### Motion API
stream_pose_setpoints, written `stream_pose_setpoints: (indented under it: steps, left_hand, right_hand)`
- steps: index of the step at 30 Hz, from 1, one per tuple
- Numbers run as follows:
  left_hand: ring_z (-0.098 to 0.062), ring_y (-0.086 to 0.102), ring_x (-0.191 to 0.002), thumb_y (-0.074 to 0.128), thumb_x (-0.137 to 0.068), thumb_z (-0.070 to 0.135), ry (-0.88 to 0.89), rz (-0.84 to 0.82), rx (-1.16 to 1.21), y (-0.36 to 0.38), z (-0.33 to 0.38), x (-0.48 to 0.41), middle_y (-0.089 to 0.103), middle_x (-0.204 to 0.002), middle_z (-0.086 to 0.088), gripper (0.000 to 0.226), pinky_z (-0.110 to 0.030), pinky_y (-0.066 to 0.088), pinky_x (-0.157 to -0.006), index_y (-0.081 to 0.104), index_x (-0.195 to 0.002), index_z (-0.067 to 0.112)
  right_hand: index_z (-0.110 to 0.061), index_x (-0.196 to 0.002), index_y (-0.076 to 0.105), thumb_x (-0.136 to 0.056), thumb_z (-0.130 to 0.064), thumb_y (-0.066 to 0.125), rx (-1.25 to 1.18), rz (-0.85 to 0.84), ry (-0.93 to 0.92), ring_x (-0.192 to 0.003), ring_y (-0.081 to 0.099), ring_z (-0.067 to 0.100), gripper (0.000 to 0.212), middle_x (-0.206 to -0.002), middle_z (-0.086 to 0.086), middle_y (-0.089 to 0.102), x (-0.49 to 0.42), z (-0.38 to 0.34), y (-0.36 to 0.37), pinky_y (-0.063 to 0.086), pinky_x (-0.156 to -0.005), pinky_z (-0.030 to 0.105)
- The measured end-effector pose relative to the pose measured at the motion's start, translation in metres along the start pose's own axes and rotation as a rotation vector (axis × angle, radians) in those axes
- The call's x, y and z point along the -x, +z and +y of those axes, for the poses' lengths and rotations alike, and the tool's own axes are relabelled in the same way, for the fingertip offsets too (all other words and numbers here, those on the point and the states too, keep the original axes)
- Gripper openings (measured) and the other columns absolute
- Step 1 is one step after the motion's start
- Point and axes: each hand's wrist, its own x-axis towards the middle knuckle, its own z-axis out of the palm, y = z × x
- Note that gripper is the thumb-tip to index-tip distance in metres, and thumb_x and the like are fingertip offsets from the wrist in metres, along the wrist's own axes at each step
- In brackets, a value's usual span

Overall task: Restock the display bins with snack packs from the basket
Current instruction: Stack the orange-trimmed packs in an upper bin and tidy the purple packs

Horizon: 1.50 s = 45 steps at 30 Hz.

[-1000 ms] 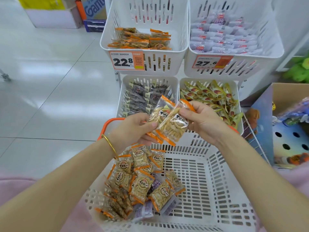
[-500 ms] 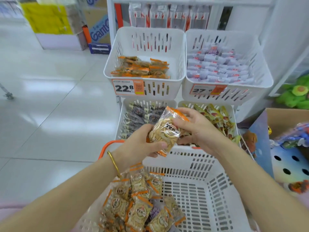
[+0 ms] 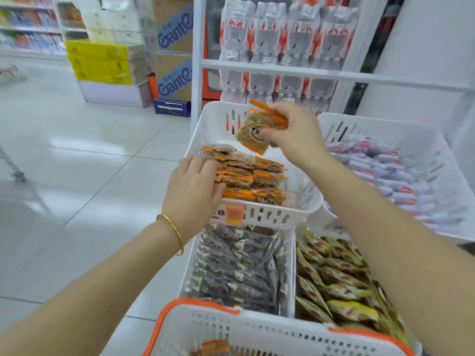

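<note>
My right hand [image 3: 298,134] pinches a few orange-edged snack packs [image 3: 254,132] in the air above the upper left display bin [image 3: 305,201]. That white bin holds rows of the same orange-edged packs [image 3: 257,176]. My left hand [image 3: 192,186] is at the left end of those rows, with fingers over the top and thumb at the front, gripping the packs there. The white basket [image 3: 257,327] with an orange rim sits at the bottom edge, with a few orange-edged packs [image 3: 213,348] showing inside.
The upper right bin [image 3: 437,140] holds white and purple packs. The lower left bin holds dark packs [image 3: 236,268], the lower right yellow-green ones [image 3: 336,283]. A white rack of hanging bags [image 3: 282,37] stands behind. Stacked cartons [image 3: 108,62] and tiled floor lie left.
Both hands have risen from above the basket to the upper left bin. They have parted: the left now grips the packs in the bin and the right holds its packs above.
</note>
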Motion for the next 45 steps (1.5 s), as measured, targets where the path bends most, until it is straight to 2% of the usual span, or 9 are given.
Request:
stream_pose_setpoints:
  steps: [3, 10, 21, 27, 31, 35, 39, 41, 45]
  left_hand:
    - [-0.032, 0.052, -0.112, 0.038, -0.086, 0.037, 0.058, -0.029, -0.140, 0.008, -0.017, -0.010, 0.061, -0.114, -0.006, 0.039, -0.050, 0.037, -0.102, 0.063, -0.104, 0.012]
    - [-0.032, 0.051, -0.116, 0.035, -0.092, 0.038, 0.080, -0.001, -0.084, 0.028, -0.030, -0.011, 0.061, -0.116, -0.009, 0.040, -0.050, 0.040, -0.102, 0.063, -0.101, 0.012]
    - [-0.032, 0.048, -0.118, 0.035, -0.093, 0.035, 0.080, 0.019, -0.041, 0.032, -0.033, -0.010, 0.059, -0.116, -0.010, 0.037, -0.049, 0.037, -0.103, 0.062, -0.103, 0.011]
    - [-0.032, 0.047, -0.119, 0.034, -0.094, 0.036, 0.085, 0.008, -0.044, 0.034, -0.034, -0.011, 0.059, -0.117, -0.010, 0.038, -0.048, 0.037, -0.104, 0.062, -0.103, 0.011]
    - [-0.031, 0.045, -0.121, 0.030, -0.095, 0.038, 0.083, -0.017, -0.040, 0.027, -0.033, -0.009, 0.058, -0.119, -0.010, 0.043, -0.047, 0.036, -0.105, 0.062, -0.105, 0.011]
    - [-0.029, 0.044, -0.120, 0.034, -0.094, 0.034, 0.104, -0.003, 0.000, 0.002, -0.025, 0.012, 0.058, -0.119, -0.008, 0.038, -0.042, 0.034, -0.107, 0.061, -0.105, 0.011]
    - [-0.030, 0.049, -0.116, 0.040, -0.093, 0.025, 0.222, -0.029, 0.016, -0.029, -0.010, 0.070, 0.059, -0.121, -0.008, 0.030, -0.040, 0.038, -0.101, 0.063, -0.105, 0.009]
    - [-0.032, 0.052, -0.111, 0.040, -0.092, 0.024, 0.270, -0.168, 0.010, -0.045, -0.002, 0.109, 0.060, -0.119, -0.010, 0.031, -0.040, 0.039, -0.098, 0.064, -0.102, 0.008]
    - [-0.031, 0.051, -0.109, 0.042, -0.085, 0.028, 0.298, -0.506, -0.082, -0.060, -0.001, 0.183, 0.059, -0.121, -0.012, 0.034, -0.030, 0.029, -0.095, 0.064, -0.105, 0.012]
  right_hand:
    - [-0.016, -0.117, 0.063, -0.083, -0.014, 0.067, 0.274, 0.017, -0.105, -0.107, 0.057, 0.025, 0.034, -0.113, 0.005, 0.065, -0.048, 0.018, 0.044, 0.038, -0.084, 0.030]
    - [-0.010, -0.110, 0.059, -0.087, -0.003, 0.054, 0.560, -0.108, -0.151, -0.102, 0.057, 0.032, 0.024, -0.109, 0.012, 0.063, -0.087, 0.059, 0.117, 0.039, -0.074, 0.035]
    - [-0.007, -0.128, 0.052, -0.093, -0.014, 0.058, 0.556, -0.443, -0.050, -0.115, 0.050, 0.029, 0.037, -0.126, 0.012, 0.055, -0.105, 0.042, 0.111, 0.036, -0.084, 0.029]
    - [-0.008, -0.125, 0.046, -0.094, -0.025, 0.053, 0.443, -0.557, 0.090, -0.092, 0.051, 0.023, 0.036, -0.110, 0.011, 0.055, -0.104, 0.034, 0.113, 0.039, -0.074, 0.032]
    - [-0.010, -0.144, 0.031, -0.091, -0.021, 0.053, 0.293, -0.528, 0.201, -0.117, 0.048, 0.027, 0.058, -0.137, 0.012, 0.043, -0.095, 0.022, 0.099, 0.045, -0.095, 0.039]
    - [-0.011, -0.138, 0.040, -0.088, -0.007, 0.052, 0.244, -0.324, 0.108, -0.125, 0.046, 0.024, 0.052, -0.139, 0.009, 0.045, -0.053, 0.004, 0.062, 0.040, -0.100, 0.035]
    - [-0.022, -0.112, 0.056, -0.085, -0.001, 0.050, -0.060, -0.136, -0.004, -0.104, 0.057, 0.011, 0.035, -0.108, -0.009, 0.058, 0.064, -0.019, 0.033, 0.046, -0.087, 0.023]
    - [-0.023, -0.107, 0.058, -0.084, -0.002, 0.052, -0.169, -0.212, 0.019, -0.098, 0.059, 0.008, 0.032, -0.101, -0.013, 0.059, 0.134, -0.019, 0.038, 0.049, -0.083, 0.023]
    - [-0.016, -0.116, 0.060, -0.092, -0.005, 0.051, -0.048, -0.564, 0.210, -0.092, 0.057, 0.009, 0.028, -0.107, -0.007, 0.057, 0.253, 0.017, 0.080, 0.047, -0.079, 0.027]
